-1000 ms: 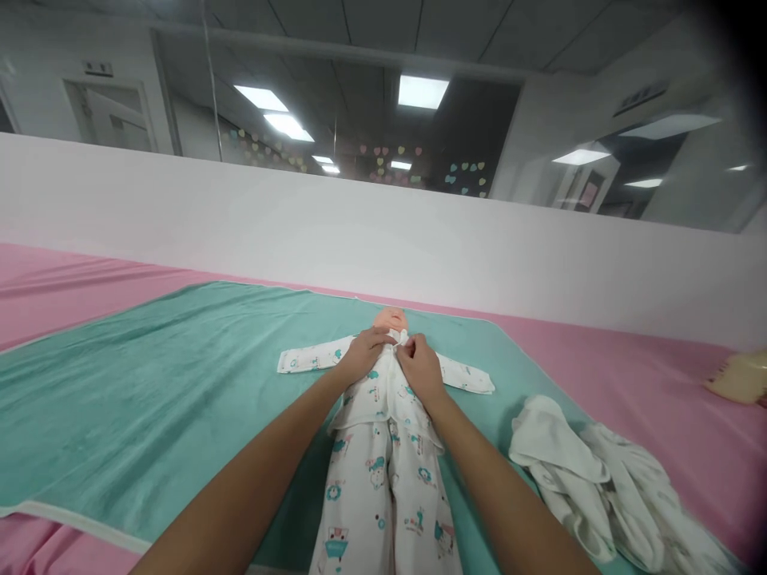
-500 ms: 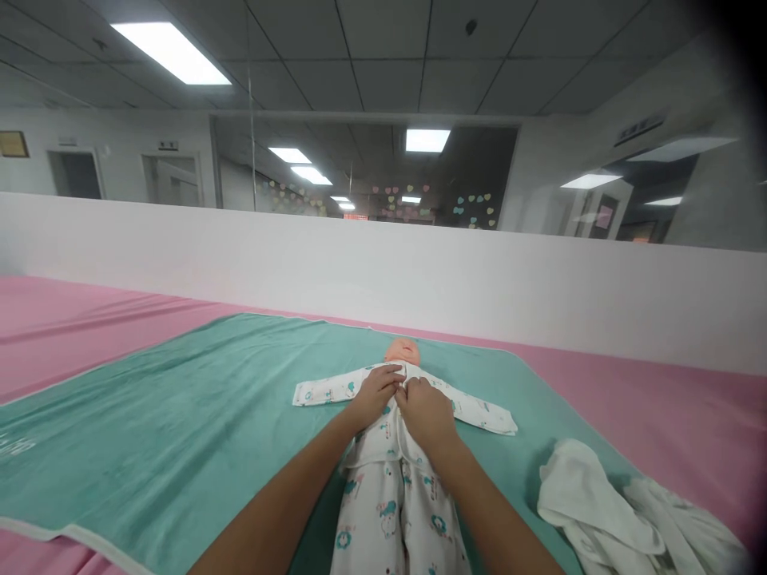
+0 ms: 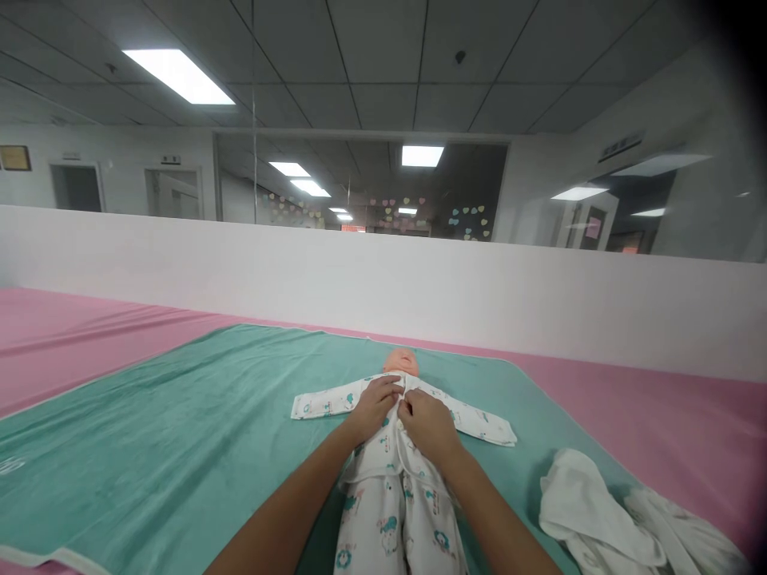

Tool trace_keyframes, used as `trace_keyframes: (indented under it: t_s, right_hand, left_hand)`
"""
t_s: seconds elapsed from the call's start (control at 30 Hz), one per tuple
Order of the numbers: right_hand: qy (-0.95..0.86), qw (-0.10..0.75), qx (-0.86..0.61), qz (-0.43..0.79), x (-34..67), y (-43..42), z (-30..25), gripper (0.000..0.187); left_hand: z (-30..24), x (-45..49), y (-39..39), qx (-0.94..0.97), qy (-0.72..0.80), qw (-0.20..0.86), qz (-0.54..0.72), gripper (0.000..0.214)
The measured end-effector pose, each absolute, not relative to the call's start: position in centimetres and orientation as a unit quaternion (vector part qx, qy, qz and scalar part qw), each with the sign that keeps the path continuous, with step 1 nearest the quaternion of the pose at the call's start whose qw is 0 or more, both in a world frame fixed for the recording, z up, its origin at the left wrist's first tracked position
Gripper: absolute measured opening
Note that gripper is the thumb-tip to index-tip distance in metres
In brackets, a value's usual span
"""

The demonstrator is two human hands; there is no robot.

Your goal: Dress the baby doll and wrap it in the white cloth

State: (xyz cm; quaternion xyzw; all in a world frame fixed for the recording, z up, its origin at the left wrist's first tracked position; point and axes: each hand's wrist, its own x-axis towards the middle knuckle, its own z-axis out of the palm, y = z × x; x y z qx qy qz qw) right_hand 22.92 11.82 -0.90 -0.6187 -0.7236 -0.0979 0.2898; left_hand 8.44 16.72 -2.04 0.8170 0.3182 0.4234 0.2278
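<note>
The left hand (image 3: 375, 407) and the right hand (image 3: 428, 427) hold the front of the white baby suit (image 3: 389, 519) close together, just under the chin of the baby doll (image 3: 401, 362), which lies on a green towel (image 3: 149, 423), with a white cloth (image 3: 590, 511) off to the doll's side.
</note>
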Motion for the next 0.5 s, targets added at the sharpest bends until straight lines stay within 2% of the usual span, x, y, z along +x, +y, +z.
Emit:
trace_keyframes:
  t_s: [0.27,0.5]
  right_hand:
    - [-0.755,0.325,-0.569,0.009,23.9,12.2,-1.0,0.015]
    - [-0.733,0.385,-0.560,0.010,23.8,12.2,-1.3,0.020]
  left_hand:
    - [-2.1,8.5,16.5,0.810,0.314,0.240,0.434,0.027]
    - [-1.5,8.5,16.1,0.805,0.315,0.256,0.432,0.024]
